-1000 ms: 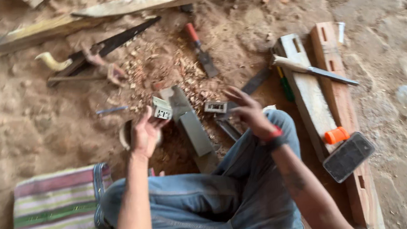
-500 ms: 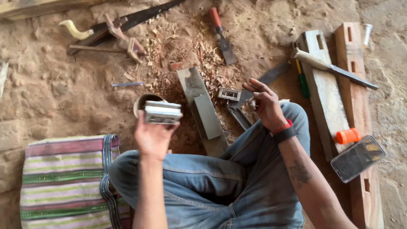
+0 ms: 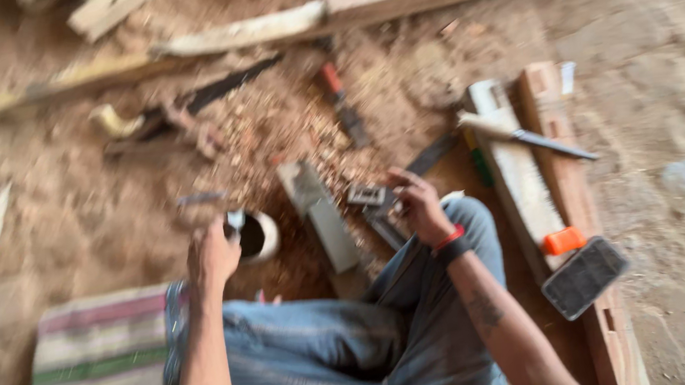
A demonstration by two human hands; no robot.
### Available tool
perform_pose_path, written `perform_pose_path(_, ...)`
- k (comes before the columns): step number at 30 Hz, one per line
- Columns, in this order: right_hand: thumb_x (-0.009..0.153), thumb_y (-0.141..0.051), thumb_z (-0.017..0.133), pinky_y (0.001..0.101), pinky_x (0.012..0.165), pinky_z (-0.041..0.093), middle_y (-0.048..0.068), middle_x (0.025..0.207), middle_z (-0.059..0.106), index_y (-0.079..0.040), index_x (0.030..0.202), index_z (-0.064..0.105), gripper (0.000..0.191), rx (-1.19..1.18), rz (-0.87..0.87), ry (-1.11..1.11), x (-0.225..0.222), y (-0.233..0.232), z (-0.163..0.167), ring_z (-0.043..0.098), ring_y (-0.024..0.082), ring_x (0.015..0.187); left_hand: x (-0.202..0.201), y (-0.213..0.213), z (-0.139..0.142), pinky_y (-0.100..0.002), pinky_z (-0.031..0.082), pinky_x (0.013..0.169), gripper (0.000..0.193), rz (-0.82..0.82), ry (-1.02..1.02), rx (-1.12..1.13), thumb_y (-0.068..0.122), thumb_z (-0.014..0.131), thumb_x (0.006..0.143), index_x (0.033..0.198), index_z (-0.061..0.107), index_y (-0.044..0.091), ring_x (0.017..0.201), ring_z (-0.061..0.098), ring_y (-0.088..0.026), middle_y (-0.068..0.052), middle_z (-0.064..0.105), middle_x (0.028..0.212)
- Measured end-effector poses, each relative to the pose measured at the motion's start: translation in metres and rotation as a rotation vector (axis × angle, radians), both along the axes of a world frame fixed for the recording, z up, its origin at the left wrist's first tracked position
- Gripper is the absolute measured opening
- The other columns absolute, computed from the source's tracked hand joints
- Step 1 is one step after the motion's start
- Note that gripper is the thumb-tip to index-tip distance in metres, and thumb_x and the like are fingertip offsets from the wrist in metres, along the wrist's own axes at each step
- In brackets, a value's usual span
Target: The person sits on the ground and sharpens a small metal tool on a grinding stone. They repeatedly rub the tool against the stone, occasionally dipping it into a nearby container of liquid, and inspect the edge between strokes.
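Seated on the sawdust-strewn ground, I have my left hand (image 3: pixel 213 255) closed around a small metal piece (image 3: pixel 234 220) that pokes out above my knuckles, right at the rim of a small round bowl (image 3: pixel 261 235). My right hand (image 3: pixel 421 207) reaches out with fingers (image 3: pixel 405 180) loosely curled, tips touching a small metal tool (image 3: pixel 368 195) lying just beside the grey wooden block (image 3: pixel 319 213); motion blur hides whether they actually grip it. A striped cloth (image 3: pixel 95 363) lies by my left knee.
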State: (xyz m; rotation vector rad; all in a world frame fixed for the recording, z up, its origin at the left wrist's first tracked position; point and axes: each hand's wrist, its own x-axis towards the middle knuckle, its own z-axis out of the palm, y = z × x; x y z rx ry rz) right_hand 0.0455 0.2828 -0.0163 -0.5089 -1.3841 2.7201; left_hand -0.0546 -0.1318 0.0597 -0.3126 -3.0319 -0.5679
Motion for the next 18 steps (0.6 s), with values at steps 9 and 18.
perform_pose_path(9, 0.092, 0.000, 0.052, 0.0235, 0.067, 0.056, 0.015, 0.133, 0.068, 0.000, 0.143, 0.054, 0.052, -0.032, 0.043, -0.015, -0.001, -0.002, 0.014, 0.071, 0.013, 0.097, -0.013, 0.030, -0.035, -0.051, 0.056, 0.088, 0.024, -0.111, -0.174, -0.279, 0.012, 0.080, 0.074, 0.096, 0.072, 0.007, 0.103, 0.069, -0.041, -0.019, 0.074, 0.100)
perform_pose_path(18, 0.093, -0.001, 0.052, 0.0212, 0.065, 0.054, 0.012, 0.132, 0.070, -0.001, 0.143, 0.056, 0.050, 0.004, 0.071, 0.002, 0.000, -0.004, 0.019, 0.068, 0.011, 0.090, -0.020, 0.028, -0.033, -0.048, 0.057, 0.095, 0.025, -0.173, -0.196, -0.300, 0.015, 0.082, 0.072, 0.096, 0.076, 0.009, 0.102, 0.073, -0.038, -0.019, 0.076, 0.101)
